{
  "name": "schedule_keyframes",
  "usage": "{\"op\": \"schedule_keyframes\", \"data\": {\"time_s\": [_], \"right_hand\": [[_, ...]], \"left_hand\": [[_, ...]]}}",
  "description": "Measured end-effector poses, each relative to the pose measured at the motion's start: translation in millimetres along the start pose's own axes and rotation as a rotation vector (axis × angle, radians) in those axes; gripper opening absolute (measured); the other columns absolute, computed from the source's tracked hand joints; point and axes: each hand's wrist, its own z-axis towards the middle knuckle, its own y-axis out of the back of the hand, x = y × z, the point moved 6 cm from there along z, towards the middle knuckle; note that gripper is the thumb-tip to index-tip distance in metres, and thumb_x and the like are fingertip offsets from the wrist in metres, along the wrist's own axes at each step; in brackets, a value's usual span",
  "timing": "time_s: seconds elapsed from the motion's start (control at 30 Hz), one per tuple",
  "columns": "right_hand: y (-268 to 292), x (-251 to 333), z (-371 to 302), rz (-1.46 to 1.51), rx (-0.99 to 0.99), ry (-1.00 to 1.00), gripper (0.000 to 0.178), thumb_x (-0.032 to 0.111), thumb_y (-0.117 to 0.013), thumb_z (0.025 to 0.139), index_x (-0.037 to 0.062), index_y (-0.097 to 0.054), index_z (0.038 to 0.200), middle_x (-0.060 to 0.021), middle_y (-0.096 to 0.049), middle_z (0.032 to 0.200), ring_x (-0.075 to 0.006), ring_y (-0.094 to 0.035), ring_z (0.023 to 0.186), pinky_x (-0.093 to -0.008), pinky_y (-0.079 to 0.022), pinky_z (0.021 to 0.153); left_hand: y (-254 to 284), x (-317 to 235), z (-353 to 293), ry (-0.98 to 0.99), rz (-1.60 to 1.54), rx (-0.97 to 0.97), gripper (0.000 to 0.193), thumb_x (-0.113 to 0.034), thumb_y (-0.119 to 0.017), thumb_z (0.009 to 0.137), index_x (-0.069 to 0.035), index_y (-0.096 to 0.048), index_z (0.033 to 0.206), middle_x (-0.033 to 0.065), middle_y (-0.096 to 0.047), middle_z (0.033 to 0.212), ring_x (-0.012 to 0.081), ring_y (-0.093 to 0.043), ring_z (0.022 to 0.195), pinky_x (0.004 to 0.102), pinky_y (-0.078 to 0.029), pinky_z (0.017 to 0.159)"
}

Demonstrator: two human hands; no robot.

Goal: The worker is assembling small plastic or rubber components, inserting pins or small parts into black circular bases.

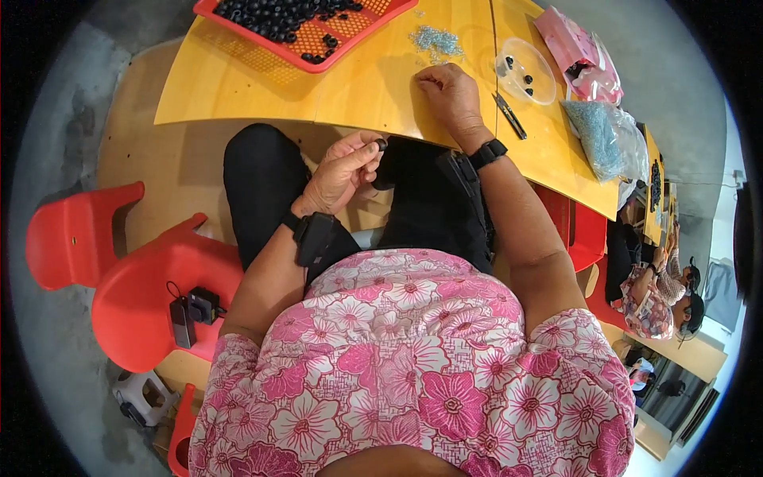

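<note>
My left hand (342,173) is over my lap, just below the table edge, with thumb and fingers pinched on a small black round part (381,145). My right hand (453,97) rests on the yellow table (373,87) with its fingers curled together; whatever they hold, if anything, is hidden. Just beyond its fingertips lies a loose heap of tiny clear-silvery pieces (435,41). To the right of that hand sits a clear round plastic tub (548,73) with a few black round parts (528,79) in it. A slim dark tool (510,116) lies beside the tub.
A red perforated basket (362,41) holding many black round parts (274,17) stands at the far left. On the right are a bag of grey-blue pieces (596,139) and a pink bag (568,44). Red chairs (151,294) stand at left; other people sit at far right.
</note>
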Motion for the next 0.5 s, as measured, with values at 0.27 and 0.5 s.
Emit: {"op": "schedule_keyframes", "data": {"time_s": [0.27,0.5], "right_hand": [[-4.6,14.5,-14.4,-0.236,0.018,0.213,0.018,0.008,-0.053,0.081,0.0095,-0.057,0.099,-0.0152,-0.058,0.086,-0.0355,-0.056,0.081,-0.0407,-0.047,0.071],[0.9,56.8,-48.6,0.774,0.426,-0.137,0.020,0.007,-0.051,0.089,0.0054,-0.051,0.108,-0.0032,-0.055,0.088,-0.0148,-0.056,0.079,-0.0269,-0.047,0.074]], "left_hand": [[-1.5,0.5,3.9,-0.039,0.021,0.086,0.020,-0.019,-0.054,0.092,-0.008,-0.054,0.109,-0.0030,-0.052,0.087,0.0065,-0.044,0.070,0.0207,-0.038,0.062],[2.8,-2.5,1.8,-0.110,0.126,0.032,0.019,-0.019,-0.057,0.091,-0.007,-0.056,0.106,-0.0033,-0.052,0.084,0.0055,-0.045,0.070,0.0203,-0.039,0.060]]}}
